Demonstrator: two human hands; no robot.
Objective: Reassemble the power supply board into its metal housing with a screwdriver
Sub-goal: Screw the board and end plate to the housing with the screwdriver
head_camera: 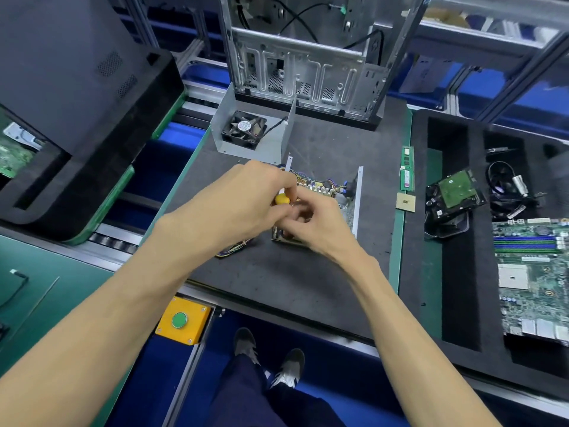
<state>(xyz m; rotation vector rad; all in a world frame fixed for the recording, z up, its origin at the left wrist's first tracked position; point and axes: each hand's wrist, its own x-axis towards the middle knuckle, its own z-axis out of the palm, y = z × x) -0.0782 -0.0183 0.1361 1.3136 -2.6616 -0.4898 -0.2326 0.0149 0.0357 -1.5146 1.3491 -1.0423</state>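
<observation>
Frame centre: left hand (240, 198) grips yellow screwdriver (281, 199) over PSU board (323, 188) in metal housing (357, 195); right hand (317, 224) fingers curled, pinching sth too hidden to ID.

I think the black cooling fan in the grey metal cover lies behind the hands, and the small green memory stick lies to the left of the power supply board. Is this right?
Not fully. The head view shows the small green memory stick to the right of the power supply board, near the mat's right edge. The black cooling fan in the grey metal cover does lie behind the hands.
</observation>
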